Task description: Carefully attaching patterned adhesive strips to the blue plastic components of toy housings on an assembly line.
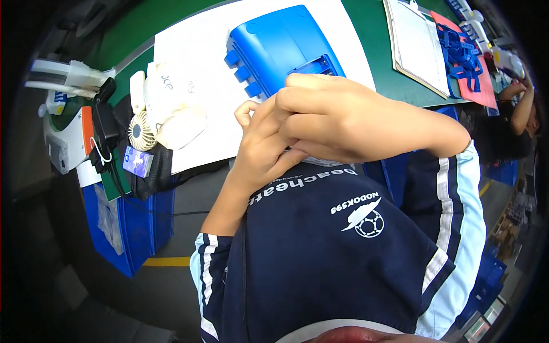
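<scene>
My left hand (260,143) and my right hand (340,117) meet in front of my chest, at the near edge of the table. Both have their fingers curled and pressed together, and the right hand overlaps the left fingertips. Whatever they may hold between them is hidden. Just beyond the hands lies a blue plastic case (280,43) with rounded corners. It has several block-shaped tabs along its left side and a rectangular opening (320,67) at its near right, partly covered by my right hand. A white sheet (189,51) is under the case.
Left on the table are a small handheld fan (141,130), a crumpled whitish bag (180,126), a purple packet (137,162) and a black adapter (106,127) with cables. At right are a clipboard with papers (414,48) and blue straps (460,54) on a pink sheet. Another person's arm (519,108) shows far right.
</scene>
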The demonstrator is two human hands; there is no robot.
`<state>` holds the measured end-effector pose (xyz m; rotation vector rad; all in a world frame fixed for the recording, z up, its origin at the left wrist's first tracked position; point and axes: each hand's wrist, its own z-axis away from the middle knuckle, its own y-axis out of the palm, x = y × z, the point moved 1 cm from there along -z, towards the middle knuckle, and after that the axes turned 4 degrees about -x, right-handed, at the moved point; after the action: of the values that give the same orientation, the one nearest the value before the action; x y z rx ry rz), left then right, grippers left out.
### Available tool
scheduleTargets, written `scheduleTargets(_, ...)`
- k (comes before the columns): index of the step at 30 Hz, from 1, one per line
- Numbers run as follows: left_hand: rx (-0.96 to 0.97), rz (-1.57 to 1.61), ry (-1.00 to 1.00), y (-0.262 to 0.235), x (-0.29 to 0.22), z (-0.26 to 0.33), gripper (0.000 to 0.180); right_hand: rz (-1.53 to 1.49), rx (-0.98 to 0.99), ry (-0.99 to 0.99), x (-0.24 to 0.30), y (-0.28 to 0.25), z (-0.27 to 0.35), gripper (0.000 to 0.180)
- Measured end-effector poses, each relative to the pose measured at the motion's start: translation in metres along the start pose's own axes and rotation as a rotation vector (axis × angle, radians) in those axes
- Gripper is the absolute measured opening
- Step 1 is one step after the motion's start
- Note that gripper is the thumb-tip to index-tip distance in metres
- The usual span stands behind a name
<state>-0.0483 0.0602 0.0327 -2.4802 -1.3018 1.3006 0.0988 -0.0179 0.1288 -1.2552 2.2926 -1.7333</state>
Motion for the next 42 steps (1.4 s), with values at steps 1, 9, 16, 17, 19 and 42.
scheduleTargets(1, -0.003, -0.004, -0.001, -0.001, -0.001, 0.0, 0.026, -0.001, 0.001, -0.005, 0.0, -0.001, -0.001, 0.023)
scheduleTargets(9, 0.005, -0.071, 0.024, -0.004, -0.002, -0.002, 0.024, 0.005, -0.074, -0.066, -0.02, -0.015, -0.013, 0.015)
scheduleTargets(16, -0.009, -0.1, 0.044, -0.003, -0.007, -0.005, 0.032, -0.1, -0.301, 0.174, -0.059, -0.035, -0.032, 0.014)
scheduleTargets(17, -0.012, -0.103, 0.043, -0.003, -0.007, -0.005, 0.032, -0.153, -0.286, 0.199, -0.069, -0.03, -0.033, 0.015)
scheduleTargets(19, -0.01, -0.102, 0.048, -0.003, -0.006, -0.004, 0.033, -0.354, -0.211, 0.452, -0.078, -0.027, -0.04, 0.019)
scheduleTargets(42, -0.028, -0.072, 0.049, -0.003, -0.005, -0.005, 0.031, -0.231, -0.219, 0.515, -0.076, -0.027, -0.045, 0.022)
